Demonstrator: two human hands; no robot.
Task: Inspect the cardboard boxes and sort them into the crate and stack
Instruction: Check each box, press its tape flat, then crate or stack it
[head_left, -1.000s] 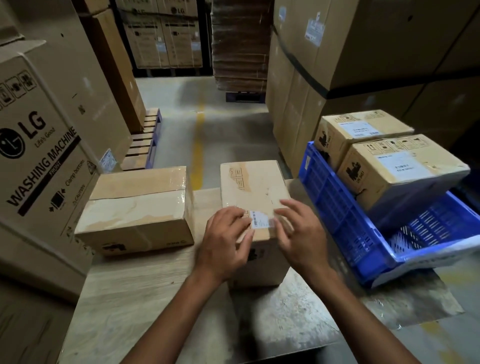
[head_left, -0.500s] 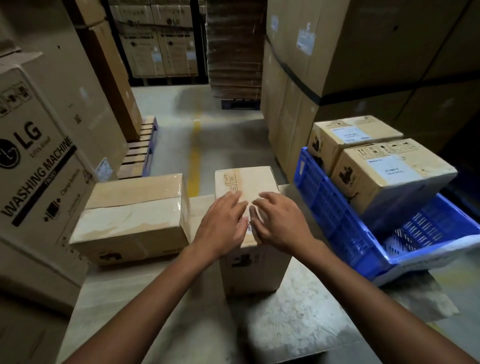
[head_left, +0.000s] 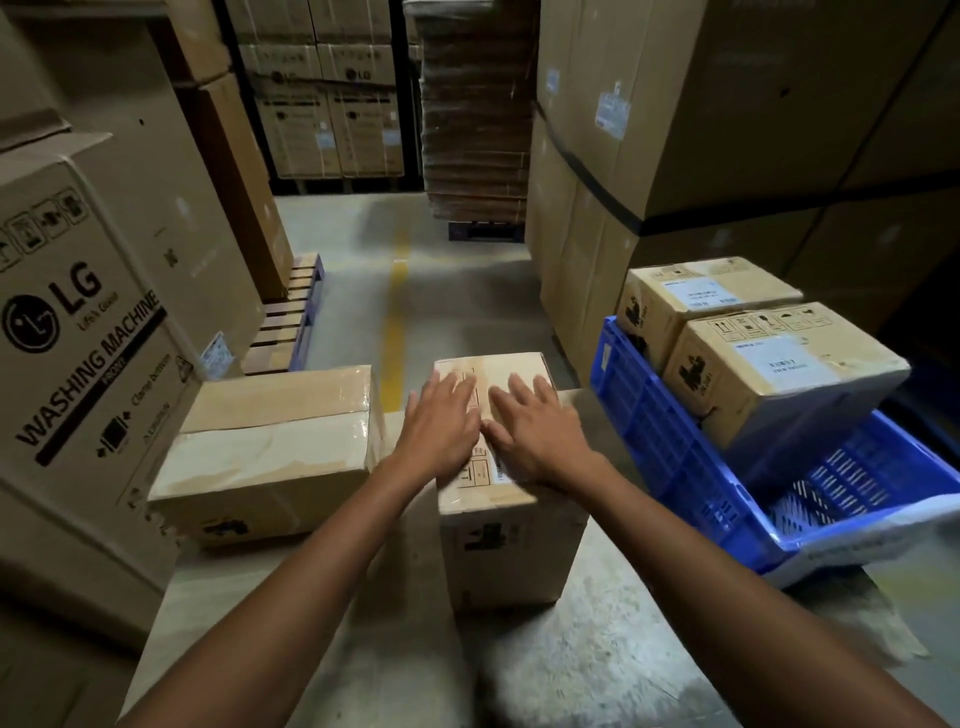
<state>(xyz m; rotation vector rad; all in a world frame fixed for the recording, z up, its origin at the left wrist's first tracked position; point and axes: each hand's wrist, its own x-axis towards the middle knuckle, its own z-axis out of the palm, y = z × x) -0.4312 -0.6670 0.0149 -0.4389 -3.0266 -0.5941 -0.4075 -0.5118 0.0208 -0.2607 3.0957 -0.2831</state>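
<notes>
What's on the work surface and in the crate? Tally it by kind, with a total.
Small cardboard boxes on the surface: 2, the taped box and the box under both hands
Small boxes in the crate: 2, near and far
Blue crate: 1
Total: 5

Both bare forearms reach forward from the bottom corners, converging toward the middle. The left hand lies palm down, fingers spread and extended flat. The right hand lies the same way (thumb angled inward, almost meeting the left hand), fingers straight and slightly fanned, nothing gripped, wrists level.
</notes>
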